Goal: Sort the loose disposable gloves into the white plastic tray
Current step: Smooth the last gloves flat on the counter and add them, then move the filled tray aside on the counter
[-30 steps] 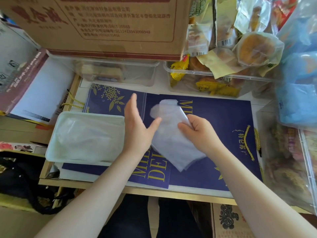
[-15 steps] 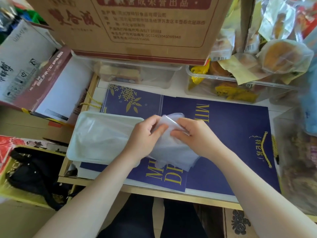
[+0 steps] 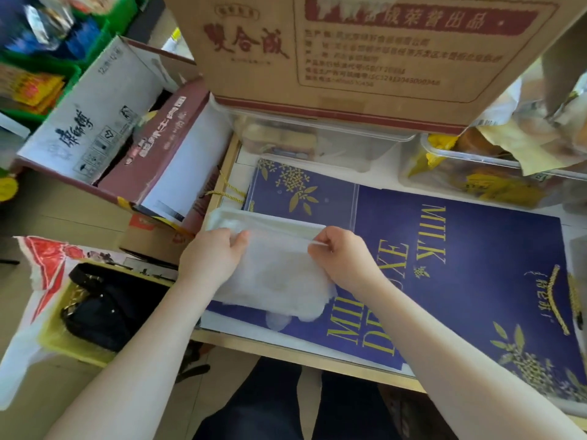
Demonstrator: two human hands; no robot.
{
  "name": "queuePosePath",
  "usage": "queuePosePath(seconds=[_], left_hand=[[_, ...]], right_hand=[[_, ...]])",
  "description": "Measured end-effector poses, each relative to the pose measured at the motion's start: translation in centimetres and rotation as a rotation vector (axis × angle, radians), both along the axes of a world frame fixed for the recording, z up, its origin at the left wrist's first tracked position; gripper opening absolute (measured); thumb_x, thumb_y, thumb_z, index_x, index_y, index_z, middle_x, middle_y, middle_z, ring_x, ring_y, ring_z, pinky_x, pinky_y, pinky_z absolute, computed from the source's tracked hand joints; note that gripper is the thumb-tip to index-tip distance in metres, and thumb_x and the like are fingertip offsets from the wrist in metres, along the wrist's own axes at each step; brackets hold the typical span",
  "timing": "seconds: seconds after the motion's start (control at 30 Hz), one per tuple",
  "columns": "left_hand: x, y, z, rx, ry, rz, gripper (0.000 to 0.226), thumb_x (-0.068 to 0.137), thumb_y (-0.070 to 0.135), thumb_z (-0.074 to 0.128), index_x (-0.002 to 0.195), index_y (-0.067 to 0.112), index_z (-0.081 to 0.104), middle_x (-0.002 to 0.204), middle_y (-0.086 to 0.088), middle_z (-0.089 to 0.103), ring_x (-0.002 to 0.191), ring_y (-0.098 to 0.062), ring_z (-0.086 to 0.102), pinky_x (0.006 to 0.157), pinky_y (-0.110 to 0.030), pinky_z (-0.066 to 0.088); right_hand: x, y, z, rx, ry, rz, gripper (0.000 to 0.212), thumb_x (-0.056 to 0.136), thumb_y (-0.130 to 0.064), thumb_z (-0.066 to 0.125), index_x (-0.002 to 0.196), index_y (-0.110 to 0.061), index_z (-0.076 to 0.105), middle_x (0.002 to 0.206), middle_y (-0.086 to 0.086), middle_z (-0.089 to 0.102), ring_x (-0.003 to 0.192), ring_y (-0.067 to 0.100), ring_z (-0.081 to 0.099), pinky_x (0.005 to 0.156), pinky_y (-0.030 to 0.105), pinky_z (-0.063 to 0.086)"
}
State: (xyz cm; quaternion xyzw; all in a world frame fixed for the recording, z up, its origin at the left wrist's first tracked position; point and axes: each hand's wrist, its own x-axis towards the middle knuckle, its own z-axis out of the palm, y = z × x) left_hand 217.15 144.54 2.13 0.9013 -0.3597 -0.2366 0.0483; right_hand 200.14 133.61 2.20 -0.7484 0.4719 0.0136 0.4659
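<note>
Glove (image 3: 279,271) moved over tray (image 3: 222,217), both hands (image 3: 212,252) (image 3: 343,252) pinching it

The glove (image 3: 273,274) hides most of the tray (image 3: 228,217) (its far rim shows).

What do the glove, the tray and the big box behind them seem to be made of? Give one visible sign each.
Glove: thin translucent plastic film, likely polyethylene; it drapes limply.
Tray: white, matte plastic or foam; raised rounded rim.
Box: brown cardboard, matte, red print.
</note>
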Motion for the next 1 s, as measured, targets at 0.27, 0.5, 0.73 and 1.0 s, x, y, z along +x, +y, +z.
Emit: queuePosePath(seconds=[0.27,0.5,0.73,1.0], left_hand=[[0.4,3.0,-2.3,-0.391,-0.352,-0.685,0.038,0.081,0.039,0.057,0.099,0.007,0.065,0.103,-0.014,0.061,0.089,-0.032,0.060,0.071,-0.039,0.052],[0.5,3.7,-4.1,-0.154,-0.246,-0.813,0.045,0.059,0.035,0.084,0.096,0.015,0.071,0.119,-0.014,0.061,0.112,-0.035,0.058,0.088,-0.047,0.049],[0.5,2.4,-4.5,-0.180,-0.202,-0.773,0.065,0.038,0.012,0.092,0.098,0.014,0.067,0.112,-0.015,0.061,0.101,-0.036,0.063,0.077,-0.042,0.054],[0.9,2.5,-5.0,-0.200,-0.262,-0.753,0.063,0.038,0.010,0.090,0.097,0.015,0.069,0.105,-0.015,0.062,0.094,-0.036,0.064,0.073,-0.042,0.054]], right_hand=[[2.7,2.0,-1.4,-0.297,0.238,0.102,0.016,0.098,-0.017,0.039,0.108,-0.006,0.046,0.100,0.013,0.056,0.086,0.035,0.057,0.061,0.032,0.035],[0.7,3.3,-2.7,-0.734,0.067,0.438,0.058,0.050,-0.025,0.089,0.097,-0.010,0.060,0.095,0.012,0.058,0.082,0.034,0.060,0.068,0.038,0.048],[-1.7,2.1,-4.9,-0.808,0.118,0.847,0.015,0.058,-0.025,0.079,0.059,-0.027,0.064,0.066,-0.011,0.059,0.069,0.019,0.058,0.074,0.025,0.033],[-3.7,-2.3,-4.7,-0.585,0.183,0.156,0.026,0.091,-0.010,0.055,0.116,-0.007,0.058,0.123,0.010,0.053,0.106,0.034,0.053,0.075,0.038,0.046]])
